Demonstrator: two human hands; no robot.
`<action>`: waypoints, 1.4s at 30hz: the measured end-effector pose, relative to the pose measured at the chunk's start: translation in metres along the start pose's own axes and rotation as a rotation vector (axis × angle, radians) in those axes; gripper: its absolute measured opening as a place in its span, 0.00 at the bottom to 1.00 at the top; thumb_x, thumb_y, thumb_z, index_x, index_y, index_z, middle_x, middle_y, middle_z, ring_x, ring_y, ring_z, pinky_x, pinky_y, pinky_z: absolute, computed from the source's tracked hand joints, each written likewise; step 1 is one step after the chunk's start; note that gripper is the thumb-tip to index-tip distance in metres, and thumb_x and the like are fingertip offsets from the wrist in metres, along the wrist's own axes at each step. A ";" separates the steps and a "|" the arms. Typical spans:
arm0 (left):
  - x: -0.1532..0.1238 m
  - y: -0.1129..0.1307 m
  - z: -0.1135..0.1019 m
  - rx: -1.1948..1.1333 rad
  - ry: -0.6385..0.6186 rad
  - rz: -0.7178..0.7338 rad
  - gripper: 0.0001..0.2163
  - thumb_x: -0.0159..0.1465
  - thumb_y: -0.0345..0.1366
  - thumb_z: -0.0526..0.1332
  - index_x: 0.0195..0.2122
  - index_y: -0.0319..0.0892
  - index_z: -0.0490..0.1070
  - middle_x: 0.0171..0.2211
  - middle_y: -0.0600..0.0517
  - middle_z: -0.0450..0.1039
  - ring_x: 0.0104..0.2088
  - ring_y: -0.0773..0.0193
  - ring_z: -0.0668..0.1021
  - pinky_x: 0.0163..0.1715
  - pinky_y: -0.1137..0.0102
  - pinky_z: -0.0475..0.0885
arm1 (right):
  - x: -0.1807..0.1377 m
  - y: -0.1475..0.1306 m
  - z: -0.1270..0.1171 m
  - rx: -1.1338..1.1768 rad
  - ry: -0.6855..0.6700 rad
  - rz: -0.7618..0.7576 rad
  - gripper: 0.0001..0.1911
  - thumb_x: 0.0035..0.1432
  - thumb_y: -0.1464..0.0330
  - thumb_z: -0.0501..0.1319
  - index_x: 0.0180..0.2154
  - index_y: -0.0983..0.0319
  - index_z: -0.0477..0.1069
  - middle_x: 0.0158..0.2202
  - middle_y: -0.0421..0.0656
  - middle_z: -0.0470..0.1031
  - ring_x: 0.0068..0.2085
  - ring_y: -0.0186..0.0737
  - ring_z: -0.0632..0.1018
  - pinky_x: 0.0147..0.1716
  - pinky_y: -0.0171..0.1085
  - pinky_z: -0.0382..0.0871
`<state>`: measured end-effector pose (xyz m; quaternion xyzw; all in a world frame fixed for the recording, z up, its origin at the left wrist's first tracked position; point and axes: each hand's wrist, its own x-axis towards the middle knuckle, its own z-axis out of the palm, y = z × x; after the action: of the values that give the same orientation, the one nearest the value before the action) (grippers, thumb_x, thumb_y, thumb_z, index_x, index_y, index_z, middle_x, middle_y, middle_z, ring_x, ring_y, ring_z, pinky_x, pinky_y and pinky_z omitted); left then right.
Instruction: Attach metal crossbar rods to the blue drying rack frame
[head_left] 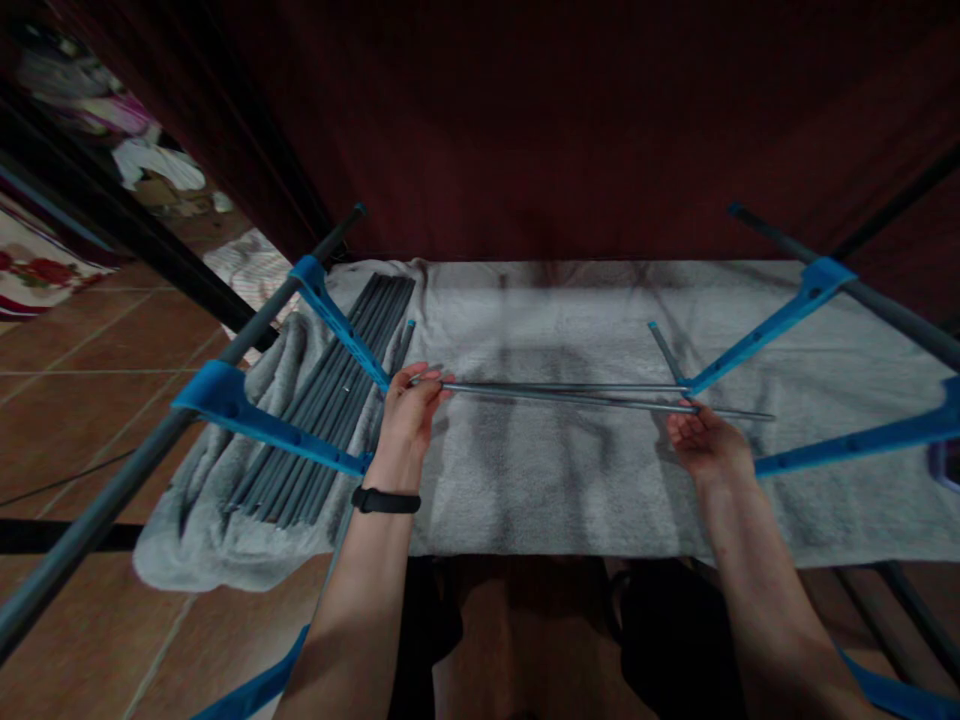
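Two thin grey metal rods [562, 396] stretch between my hands above a grey towel-like cloth. My left hand [407, 410], with a black band at the wrist, pinches around their left ends, close to the left blue plastic bracket [349, 335]. The upper rod runs to the far right blue bracket [765, 337]; whether it is seated there I cannot tell. The lower rod slants slightly and passes my right hand [706, 440], whose fingertips grip it; its end sticks out beyond them. Both brackets sit on grey side poles [262, 330].
Several loose grey rods [330, 400] lie side by side on the cloth [525, 480] at left. Nearer blue brackets [285, 435] [855, 440] reach inward on both sides. A dark red panel [555, 130] stands behind. Tiled floor [67, 400] shows at left, with clothes [157, 160] beyond.
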<state>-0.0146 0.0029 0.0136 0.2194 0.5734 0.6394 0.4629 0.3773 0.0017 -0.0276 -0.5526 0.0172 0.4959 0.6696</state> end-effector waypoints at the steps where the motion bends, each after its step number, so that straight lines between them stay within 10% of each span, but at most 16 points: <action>1: -0.001 0.002 0.002 -0.082 0.006 -0.058 0.16 0.51 0.20 0.62 0.39 0.43 0.67 0.34 0.53 0.76 0.37 0.63 0.83 0.43 0.67 0.77 | 0.000 0.000 0.000 -0.003 -0.002 -0.001 0.14 0.67 0.79 0.53 0.31 0.59 0.69 0.25 0.36 0.75 0.23 0.28 0.76 0.26 0.27 0.77; 42: -0.026 -0.032 0.040 -0.395 -0.065 -0.502 0.07 0.69 0.25 0.58 0.36 0.38 0.74 0.31 0.47 0.81 0.33 0.63 0.84 0.42 0.68 0.79 | -0.024 0.010 0.015 -0.018 -0.009 0.048 0.16 0.73 0.75 0.52 0.31 0.61 0.70 0.27 0.36 0.76 0.25 0.27 0.77 0.28 0.27 0.78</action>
<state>0.0411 -0.0009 -0.0005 -0.0026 0.4594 0.5968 0.6578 0.3503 -0.0038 -0.0157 -0.5557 0.0230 0.5146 0.6526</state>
